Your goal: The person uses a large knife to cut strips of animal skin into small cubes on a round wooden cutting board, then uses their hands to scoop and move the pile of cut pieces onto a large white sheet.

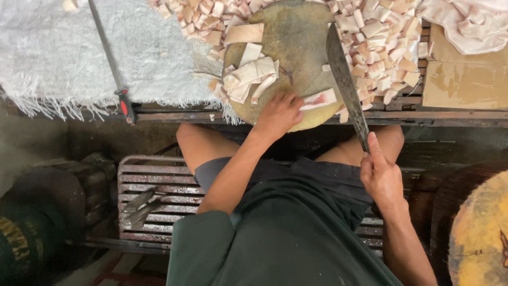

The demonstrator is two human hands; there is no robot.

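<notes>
Pressing left hand (279,114) on meat strip (319,99), right hand (382,177) gripping cleaver (345,79).

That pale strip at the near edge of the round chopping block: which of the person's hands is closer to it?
Left. The left hand rests on the strip, fingers pressing its end. The right hand is off the block, below and to the right, gripping the knife, whose blade lies beside the strip.

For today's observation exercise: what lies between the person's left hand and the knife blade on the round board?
In the head view, a pale strip of meat lies between the left hand and the knife. The fingers rest on its near end; it reaches almost to the blade on the board.
</notes>
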